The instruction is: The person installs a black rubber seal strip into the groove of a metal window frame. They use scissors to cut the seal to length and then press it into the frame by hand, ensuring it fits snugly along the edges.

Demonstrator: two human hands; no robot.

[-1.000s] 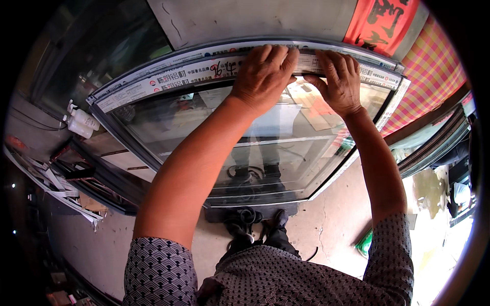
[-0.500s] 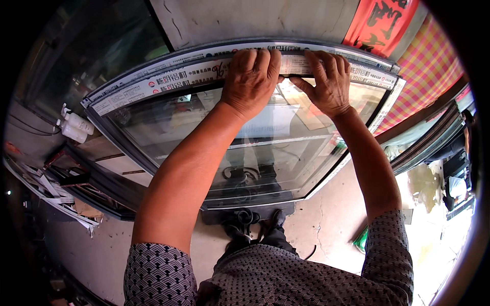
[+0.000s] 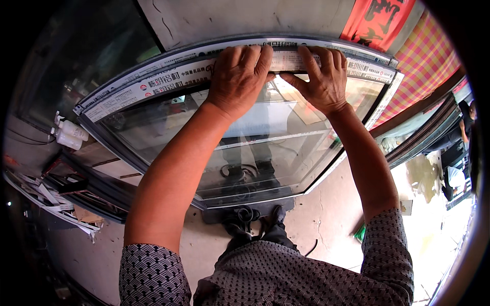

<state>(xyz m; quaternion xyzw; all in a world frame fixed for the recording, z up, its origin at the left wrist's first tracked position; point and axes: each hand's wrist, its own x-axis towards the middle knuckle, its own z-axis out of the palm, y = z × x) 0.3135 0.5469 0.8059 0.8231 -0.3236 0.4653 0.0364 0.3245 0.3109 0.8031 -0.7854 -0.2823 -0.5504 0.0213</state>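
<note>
A glazed window sash [image 3: 178,80] stands tilted in front of me, its pale top rail covered in printed protective film. My left hand [image 3: 239,79] wraps over this rail left of its middle, fingers on the far side. Just to the right, my right hand [image 3: 326,79] hooks bent, slightly spread fingers over the same rail. Its thumb reaches along the inner edge toward the left thumb. Between the thumbs shows a short piece of thin dark strip [image 3: 276,73] at the glass edge. Both sets of fingertips are partly hidden behind the rail.
White pump bottles [image 3: 70,135] stand at the left, above dark frame pieces and scraps [image 3: 61,196]. A red paper banner [image 3: 375,23] and checked cloth [image 3: 429,51] hang at the upper right. Below the sash lies a dark mat [image 3: 212,216] by my feet. Another person [image 3: 467,122] shows at the right edge.
My left hand has shifted slightly left along the rail, widening the gap between the hands. The right thumb now stretches further left. The view has moved a little; another person shows more at the right.
</note>
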